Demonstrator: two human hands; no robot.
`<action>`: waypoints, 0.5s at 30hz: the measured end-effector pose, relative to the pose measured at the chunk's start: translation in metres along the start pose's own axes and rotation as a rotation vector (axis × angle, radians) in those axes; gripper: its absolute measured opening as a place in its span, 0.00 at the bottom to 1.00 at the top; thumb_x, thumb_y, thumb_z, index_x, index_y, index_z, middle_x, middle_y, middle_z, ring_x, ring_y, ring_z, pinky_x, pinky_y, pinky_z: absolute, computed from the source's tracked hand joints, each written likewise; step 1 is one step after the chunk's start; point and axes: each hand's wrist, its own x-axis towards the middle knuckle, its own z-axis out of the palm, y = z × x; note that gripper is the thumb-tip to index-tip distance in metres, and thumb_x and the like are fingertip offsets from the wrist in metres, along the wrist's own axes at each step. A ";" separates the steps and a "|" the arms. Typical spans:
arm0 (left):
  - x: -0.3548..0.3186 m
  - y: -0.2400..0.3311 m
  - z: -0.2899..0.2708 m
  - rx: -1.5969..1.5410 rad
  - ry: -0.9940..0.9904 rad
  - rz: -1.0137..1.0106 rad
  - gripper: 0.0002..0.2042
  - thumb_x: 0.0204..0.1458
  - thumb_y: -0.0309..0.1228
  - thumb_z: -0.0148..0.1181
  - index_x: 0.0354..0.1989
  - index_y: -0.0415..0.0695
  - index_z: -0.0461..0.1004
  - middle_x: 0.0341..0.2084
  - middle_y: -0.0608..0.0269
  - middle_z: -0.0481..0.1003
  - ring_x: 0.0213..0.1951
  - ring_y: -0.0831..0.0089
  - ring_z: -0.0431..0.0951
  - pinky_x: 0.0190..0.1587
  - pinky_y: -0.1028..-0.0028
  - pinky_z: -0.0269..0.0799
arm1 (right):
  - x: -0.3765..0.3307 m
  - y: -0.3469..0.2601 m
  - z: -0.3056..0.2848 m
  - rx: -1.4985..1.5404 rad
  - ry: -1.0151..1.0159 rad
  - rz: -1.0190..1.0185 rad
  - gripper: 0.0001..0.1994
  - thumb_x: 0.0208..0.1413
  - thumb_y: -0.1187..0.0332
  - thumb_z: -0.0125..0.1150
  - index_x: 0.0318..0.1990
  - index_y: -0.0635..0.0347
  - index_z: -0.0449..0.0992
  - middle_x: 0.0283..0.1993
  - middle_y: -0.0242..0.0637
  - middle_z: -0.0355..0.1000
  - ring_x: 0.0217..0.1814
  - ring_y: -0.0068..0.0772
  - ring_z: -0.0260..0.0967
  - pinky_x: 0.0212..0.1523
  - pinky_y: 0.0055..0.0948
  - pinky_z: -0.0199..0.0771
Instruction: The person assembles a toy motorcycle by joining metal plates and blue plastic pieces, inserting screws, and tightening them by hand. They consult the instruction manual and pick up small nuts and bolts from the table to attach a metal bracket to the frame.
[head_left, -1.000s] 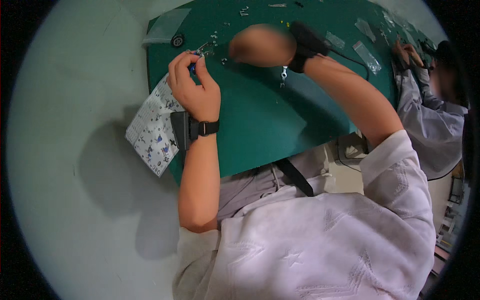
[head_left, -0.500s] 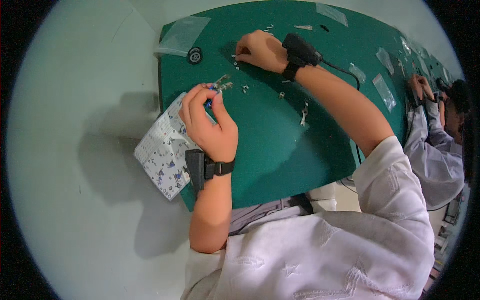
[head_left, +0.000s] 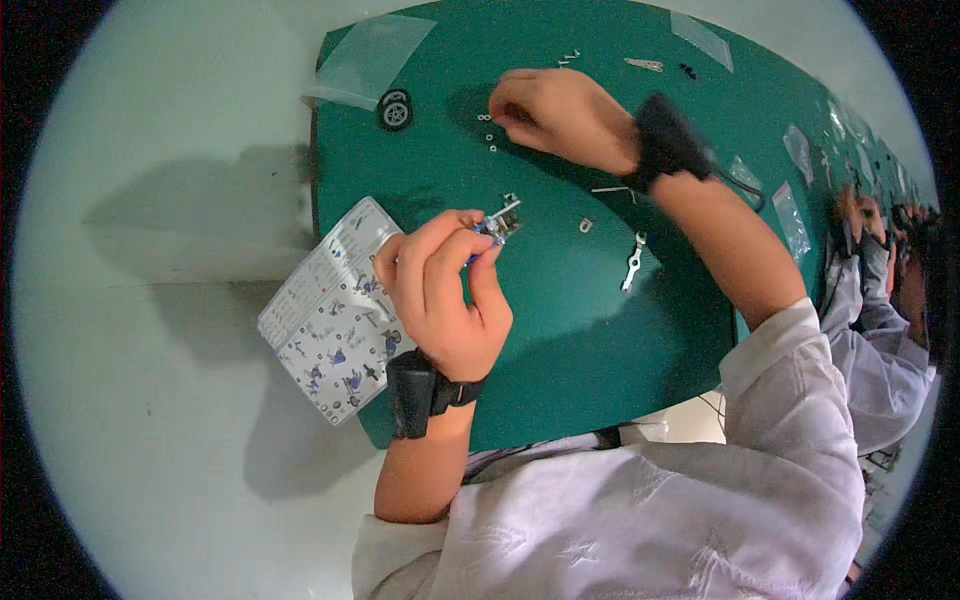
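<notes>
My left hand is closed on a small model of metal strips and blue parts, its silvery end jutting past the fingertips. Farther off, my right hand hovers low over the table with its fingers curled together. Whatever lies between those fingertips is hidden. Several tiny nuts lie just beside the right fingertips. A small metal bracket and a flat spanner rest to the right of the model. Behind them is a thin bent rod, partly under the right wrist.
An illustrated instruction sheet overhangs the left edge of the green table. Black wheels and a clear bag sit at the far left. Small screws and metal strips lie behind. A co-worker's hands are at right.
My left hand has carried the model to the right and nearer to me. My right hand has shifted slightly right from beside the nuts. The whole view has moved a little.
</notes>
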 end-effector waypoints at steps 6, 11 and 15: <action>-0.001 0.004 -0.007 -0.004 -0.056 0.062 0.07 0.56 0.21 0.63 0.40 0.44 0.74 0.42 0.56 0.80 0.39 0.59 0.77 0.47 0.60 0.68 | -0.049 -0.071 -0.063 0.607 0.049 -0.001 0.05 0.54 0.74 0.66 0.38 0.60 0.79 0.37 0.38 0.77 0.35 0.36 0.76 0.36 0.30 0.77; -0.001 0.012 -0.010 0.021 -0.143 0.081 0.05 0.59 0.25 0.63 0.39 0.47 0.73 0.42 0.61 0.79 0.39 0.65 0.80 0.48 0.61 0.66 | -0.068 -0.076 -0.065 0.108 0.309 -0.288 0.06 0.54 0.74 0.70 0.38 0.57 0.80 0.39 0.38 0.79 0.34 0.34 0.77 0.30 0.30 0.76; -0.003 0.015 -0.008 0.037 -0.173 0.060 0.05 0.59 0.24 0.63 0.38 0.49 0.73 0.42 0.63 0.79 0.39 0.68 0.80 0.48 0.61 0.66 | -0.074 -0.073 -0.064 0.398 0.164 -0.270 0.11 0.53 0.67 0.75 0.40 0.60 0.80 0.37 0.37 0.77 0.28 0.33 0.74 0.24 0.30 0.72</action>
